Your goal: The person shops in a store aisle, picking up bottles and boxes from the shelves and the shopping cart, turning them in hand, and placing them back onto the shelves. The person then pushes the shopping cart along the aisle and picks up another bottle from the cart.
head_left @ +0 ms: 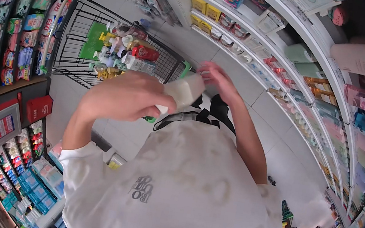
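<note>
My left hand (131, 95) is wrapped round a pale, whitish bottle (186, 90) near its white cap end, holding it tilted in front of my waist. The bottle is slightly blurred, and no label can be read on it. My right hand (217, 79) is beside the bottle's far end, its fingers apart and a little bent. Whether the fingertips touch the bottle, I cannot tell. Beyond both hands stands a black wire shopping cart (72, 45) with several bottles (144, 52) heaped in it.
Shelves (266, 46) of boxes and bottles run along the right. Racks of bagged goods (29, 39) line the left, with a red box (38, 108) below them. Light floor tiles (259, 97) lie between, under the cart.
</note>
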### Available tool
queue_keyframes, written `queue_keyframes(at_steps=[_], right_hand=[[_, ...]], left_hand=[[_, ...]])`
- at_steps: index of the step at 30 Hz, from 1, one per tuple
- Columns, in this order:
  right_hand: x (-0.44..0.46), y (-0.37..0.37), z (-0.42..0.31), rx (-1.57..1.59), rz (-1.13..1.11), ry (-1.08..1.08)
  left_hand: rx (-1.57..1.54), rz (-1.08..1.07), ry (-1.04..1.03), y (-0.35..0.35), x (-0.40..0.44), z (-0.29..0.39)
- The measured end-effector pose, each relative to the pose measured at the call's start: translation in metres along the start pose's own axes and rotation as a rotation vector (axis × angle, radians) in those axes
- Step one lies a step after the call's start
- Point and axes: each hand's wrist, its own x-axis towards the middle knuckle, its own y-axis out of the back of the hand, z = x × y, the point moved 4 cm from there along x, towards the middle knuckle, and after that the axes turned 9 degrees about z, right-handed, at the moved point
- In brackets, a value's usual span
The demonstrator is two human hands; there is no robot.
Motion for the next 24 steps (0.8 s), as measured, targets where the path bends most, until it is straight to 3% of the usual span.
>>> queue_keyframes(at_steps=[2, 3, 6, 8, 10, 15, 18, 20, 22, 23, 24], right_hand=[[-0.006, -0.016, 0.009, -0.005, -0.223, -0.02], [-0.012, -0.013, 0.014, -0.016, -0.232, -0.177], [-0.034, 0.011, 0.031, 0.069, -0.112, -0.276], [-0.047, 0.025, 0.029, 0.077, -0.197, -0.254], [-0.062, 0.026, 0.018, 0.086, -0.274, -0.229], [-0.095, 0.016, -0.054, -0.14, -0.326, 0.069], [-0.103, 0.016, -0.066, -0.166, -0.163, 0.135], [-0.11, 0.019, -0.07, -0.094, -0.129, 0.168], [-0.117, 0.023, -0.076, 0.052, -0.043, 0.178], [-0.121, 0.025, -0.078, 0.053, -0.043, 0.183], [-0.126, 0.029, -0.08, 0.133, -0.043, 0.198]], left_hand=[[0.038, -0.095, -0.076, -0.003, 0.014, 0.012], [-0.023, -0.106, -0.109, -0.004, 0.021, 0.016], [-0.134, -0.168, -0.103, -0.002, 0.041, 0.011], [-0.185, -0.223, -0.061, -0.002, 0.051, 0.002], [-0.329, -0.172, -0.042, 0.002, 0.062, -0.006], [-0.527, -0.102, -0.123, 0.015, 0.087, -0.014], [-0.643, -0.062, -0.064, 0.027, 0.103, -0.016], [-0.636, 0.04, -0.118, 0.03, 0.116, -0.016], [-0.57, 0.137, 0.004, 0.04, 0.124, -0.019], [-0.596, 0.323, -0.039, 0.042, 0.129, -0.022], [-0.592, 0.322, -0.042, 0.038, 0.131, -0.027]])
